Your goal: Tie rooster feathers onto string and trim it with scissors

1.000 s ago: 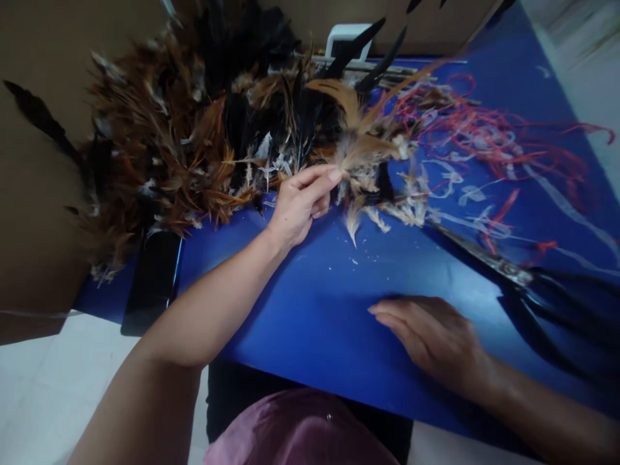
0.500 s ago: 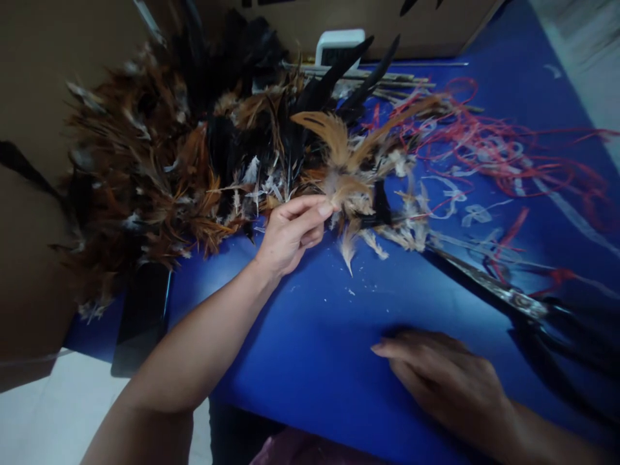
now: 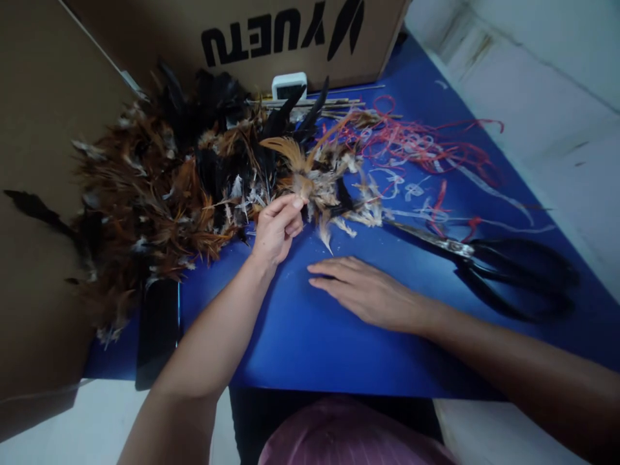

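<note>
Between the thumb and forefinger of my left hand (image 3: 278, 226) is the base of a tan feather (image 3: 287, 150), its plume pointing up and away. Loose pale and brown feathers (image 3: 323, 234) lie just beyond the fingertips. To the left spreads a large heap of brown and black feathers (image 3: 159, 174). My right hand (image 3: 365, 290) rests low over the blue table (image 3: 300, 336), palm down, fingers stretched out toward the left hand and holding nothing. Beyond it to the right lie black-handled scissors (image 3: 460, 248), their blade tips near the pale feathers.
Tangled red and clear plastic strips (image 3: 411, 145) cover the back right. Thin sticks (image 3: 334, 103) lie beside a small white digital device (image 3: 289, 86). A cardboard box (image 3: 310, 58) stands behind, and more cardboard (image 3: 43, 161) rises at left. A dark phone (image 3: 157, 332) sits at the front left edge.
My right hand has moved forward and left, closer to my left hand, and its fingers have straightened. The left hand keeps its pinch on the feather. The view has tilted up, showing more of the box.
</note>
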Available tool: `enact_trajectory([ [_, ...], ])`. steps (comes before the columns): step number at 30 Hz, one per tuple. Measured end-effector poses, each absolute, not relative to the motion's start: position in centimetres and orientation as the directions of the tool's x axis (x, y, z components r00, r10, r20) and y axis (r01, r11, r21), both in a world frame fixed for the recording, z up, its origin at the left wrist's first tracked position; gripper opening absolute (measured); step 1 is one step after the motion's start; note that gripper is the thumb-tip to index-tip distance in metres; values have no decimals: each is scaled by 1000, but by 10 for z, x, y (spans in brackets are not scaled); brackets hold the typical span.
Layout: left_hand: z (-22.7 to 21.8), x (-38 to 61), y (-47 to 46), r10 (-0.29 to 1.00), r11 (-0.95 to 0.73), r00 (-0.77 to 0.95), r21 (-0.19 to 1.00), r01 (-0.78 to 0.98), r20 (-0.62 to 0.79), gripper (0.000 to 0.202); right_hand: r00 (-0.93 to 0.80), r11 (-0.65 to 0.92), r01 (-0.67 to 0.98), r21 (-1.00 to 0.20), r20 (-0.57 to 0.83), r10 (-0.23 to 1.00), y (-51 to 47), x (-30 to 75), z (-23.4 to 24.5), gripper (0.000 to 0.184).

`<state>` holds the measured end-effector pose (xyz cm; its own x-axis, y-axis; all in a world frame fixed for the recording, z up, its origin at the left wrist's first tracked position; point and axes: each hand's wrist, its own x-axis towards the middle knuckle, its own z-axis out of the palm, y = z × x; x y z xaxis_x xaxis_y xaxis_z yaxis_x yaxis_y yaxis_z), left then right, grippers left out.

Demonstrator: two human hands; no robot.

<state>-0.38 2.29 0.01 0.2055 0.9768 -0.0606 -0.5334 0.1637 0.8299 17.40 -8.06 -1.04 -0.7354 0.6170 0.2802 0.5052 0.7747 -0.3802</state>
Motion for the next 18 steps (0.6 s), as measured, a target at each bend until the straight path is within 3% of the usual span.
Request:
enact_trajectory([
  [3, 1, -3, 24, 977, 148, 209, 836, -528, -41, 13, -576, 705, 483, -519, 419, 702, -68, 172, -12, 33],
  [6, 0, -4, 27, 978, 135, 204, 845, -517, -32, 11, -301, 597, 451, -664, 516, 802, -62, 173, -4, 28],
  [10, -2, -4, 29, 979, 152, 197, 831, -534, -53, 10, 134, 453, 351, -819, 523, 842, -60, 174, 19, 10],
  [12, -2, -4, 30, 978, 160, 201, 827, -540, -57, 9, 283, 416, 291, -862, 492, 823, -56, 173, 27, 11],
  [15, -1, -4, 29, 976, 176, 207, 826, -535, -74, 9, 355, 415, 341, -844, 524, 774, -48, 176, 26, 16],
  [18, 0, -4, 29, 974, 189, 211, 818, -543, -84, 10, 237, 465, 624, -628, 719, 654, -41, 185, 13, 17],
])
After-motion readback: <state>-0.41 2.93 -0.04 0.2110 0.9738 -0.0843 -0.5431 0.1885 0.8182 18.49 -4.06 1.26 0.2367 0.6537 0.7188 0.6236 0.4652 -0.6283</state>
